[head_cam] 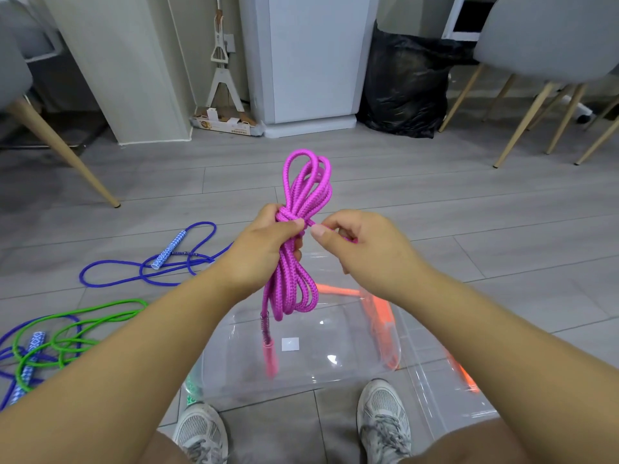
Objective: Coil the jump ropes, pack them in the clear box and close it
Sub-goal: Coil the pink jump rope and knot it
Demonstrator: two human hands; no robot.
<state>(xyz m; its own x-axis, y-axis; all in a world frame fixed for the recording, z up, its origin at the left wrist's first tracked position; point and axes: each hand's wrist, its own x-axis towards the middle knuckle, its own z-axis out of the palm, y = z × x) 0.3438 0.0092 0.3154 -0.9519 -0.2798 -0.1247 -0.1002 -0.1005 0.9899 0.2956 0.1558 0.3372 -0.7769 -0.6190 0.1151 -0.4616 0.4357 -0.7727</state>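
Note:
A magenta jump rope [303,195] is bundled into a long coil, its loops sticking up and hanging down. My left hand [264,249] grips the coil around its middle. My right hand [361,242] pinches the rope's loose end beside the wrap. One pink handle [269,356] with a metal spring dangles below. Under it on the floor stands the clear box [301,373], open, with orange latches. Its clear lid [449,396] lies to the right. A blue rope [147,266] and a green rope [77,329] lie loose on the floor at the left.
My two sneakers [382,420] stand at the near edge of the box. Chair legs [522,125] are at the far right and far left. A black rubbish bag [405,88], a white cabinet and a mop stand at the back wall.

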